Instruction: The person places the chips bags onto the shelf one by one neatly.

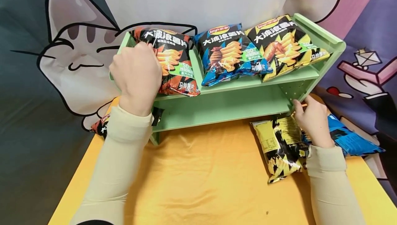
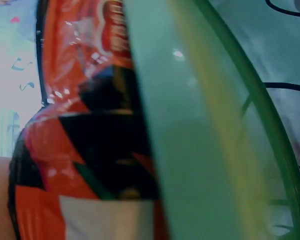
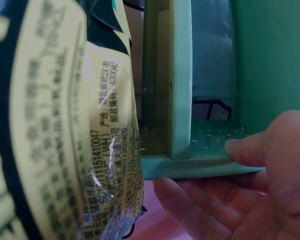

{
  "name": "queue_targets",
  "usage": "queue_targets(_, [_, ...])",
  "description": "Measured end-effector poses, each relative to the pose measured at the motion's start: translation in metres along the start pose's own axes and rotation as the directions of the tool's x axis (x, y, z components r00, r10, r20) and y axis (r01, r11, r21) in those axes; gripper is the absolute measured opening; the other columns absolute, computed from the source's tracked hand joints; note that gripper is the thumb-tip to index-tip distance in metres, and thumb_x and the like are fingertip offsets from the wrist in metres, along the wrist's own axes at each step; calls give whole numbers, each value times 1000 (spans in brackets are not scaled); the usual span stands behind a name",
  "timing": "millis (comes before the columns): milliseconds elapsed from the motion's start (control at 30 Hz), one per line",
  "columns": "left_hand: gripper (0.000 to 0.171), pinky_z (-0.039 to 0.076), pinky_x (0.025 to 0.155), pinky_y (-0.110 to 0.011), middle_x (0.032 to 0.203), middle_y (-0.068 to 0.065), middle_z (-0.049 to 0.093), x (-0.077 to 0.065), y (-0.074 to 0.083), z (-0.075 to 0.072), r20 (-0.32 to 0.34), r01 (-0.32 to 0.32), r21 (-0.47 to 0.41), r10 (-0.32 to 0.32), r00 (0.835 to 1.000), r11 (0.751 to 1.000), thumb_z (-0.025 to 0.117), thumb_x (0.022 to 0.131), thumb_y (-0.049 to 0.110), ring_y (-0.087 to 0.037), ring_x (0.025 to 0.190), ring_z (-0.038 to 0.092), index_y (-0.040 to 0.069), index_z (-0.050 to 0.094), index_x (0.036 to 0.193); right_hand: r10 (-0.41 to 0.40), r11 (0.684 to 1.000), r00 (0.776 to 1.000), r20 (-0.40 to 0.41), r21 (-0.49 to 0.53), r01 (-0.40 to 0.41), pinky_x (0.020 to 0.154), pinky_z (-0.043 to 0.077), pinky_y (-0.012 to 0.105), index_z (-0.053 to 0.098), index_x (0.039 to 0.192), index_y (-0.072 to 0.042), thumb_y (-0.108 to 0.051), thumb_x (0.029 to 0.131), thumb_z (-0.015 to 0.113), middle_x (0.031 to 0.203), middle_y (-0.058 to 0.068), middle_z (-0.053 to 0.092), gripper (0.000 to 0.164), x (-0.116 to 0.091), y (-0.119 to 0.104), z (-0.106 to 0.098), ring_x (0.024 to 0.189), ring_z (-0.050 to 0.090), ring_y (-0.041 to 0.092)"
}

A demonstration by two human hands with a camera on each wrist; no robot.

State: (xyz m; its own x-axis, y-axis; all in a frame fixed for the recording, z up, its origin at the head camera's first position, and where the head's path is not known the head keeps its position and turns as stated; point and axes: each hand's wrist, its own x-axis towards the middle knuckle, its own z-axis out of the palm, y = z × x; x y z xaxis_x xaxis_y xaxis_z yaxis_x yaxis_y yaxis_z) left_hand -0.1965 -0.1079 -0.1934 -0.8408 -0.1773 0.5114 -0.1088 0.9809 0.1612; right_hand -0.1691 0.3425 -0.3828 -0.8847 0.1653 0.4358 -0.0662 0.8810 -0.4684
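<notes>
A light green two-tier shelf stands tilted on the orange-covered table. My left hand has its fingers curled at the shelf's left side panel, beside a red and black chip bag; the fingertips are hidden. With thumb inside and fingers outside, my right hand grips the right side panel low down. On the top tier, a blue chip bag lies in the middle and a yellow and black chip bag on the right.
Another yellow chip bag lies on the table by my right wrist, with a blue bag to its right. Part of a red bag shows left of the shelf. Behind hangs a cartoon-printed backdrop.
</notes>
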Motion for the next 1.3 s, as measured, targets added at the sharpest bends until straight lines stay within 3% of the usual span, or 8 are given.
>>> queue_targets(200, [45,37,41,-40,86,-25,70,-2,2,6,68,-8,60,4,998,998,32,106,22,-45,72,69,-4,67,98,-4,1000,1000,6,15,4,54,51,45,68,116,4,-23,106,54,91,32,73,31,3,2,3,79,70,49])
queue_targets(300, [44,45,43,-45,91,-28,71,-1,2,8,110,-27,78,18,994,997,36,99,15,-44,74,70,-11,61,125,3,1000,1000,13,22,-3,53,50,43,68,117,3,-23,106,53,93,33,73,33,4,3,4,81,69,50])
queue_targets(433, [66,58,59,-58,108,-34,71,1,1,10,175,-44,83,28,984,996,44,96,18,-50,83,71,-15,33,153,13,1000,1000,15,14,-13,54,46,37,69,117,2,-25,106,53,93,32,73,33,1,4,4,81,68,49])
queue_targets(833, [63,59,64,-62,116,-37,67,3,-4,12,234,-81,72,62,970,994,37,97,19,-54,88,70,-16,38,150,-5,1000,1000,-5,22,5,49,42,27,69,121,1,-27,106,53,92,32,73,35,1,1,4,75,70,46])
queue_targets(933, [57,60,66,-62,111,-35,68,1,-6,13,170,-85,25,79,982,996,36,95,14,-53,87,69,-15,44,144,-8,1000,1000,-8,20,8,49,42,26,69,122,0,-27,106,53,92,32,73,35,2,2,5,75,70,46])
queue_targets(1067, [42,59,72,-61,103,-32,65,-4,-9,15,-15,-149,-107,148,989,983,32,101,14,-52,89,68,-13,55,123,-5,1000,1000,-8,14,5,52,42,27,69,121,0,-26,106,54,93,31,73,34,3,2,6,77,70,47])
queue_targets(1200, [42,56,94,-59,120,-31,64,-12,-13,13,-172,-262,-252,223,959,932,35,107,20,-49,108,65,-10,55,130,6,1000,1000,-1,15,-6,54,44,29,69,122,0,-27,106,52,96,31,73,35,3,2,5,81,71,47])
queue_targets(1300, [45,52,105,-56,132,-26,63,-20,-17,9,-284,-349,-335,259,923,875,43,106,21,-42,120,63,-4,54,141,10,1000,1000,0,14,-10,55,46,33,68,122,1,-28,106,52,97,32,73,36,3,1,4,81,70,48])
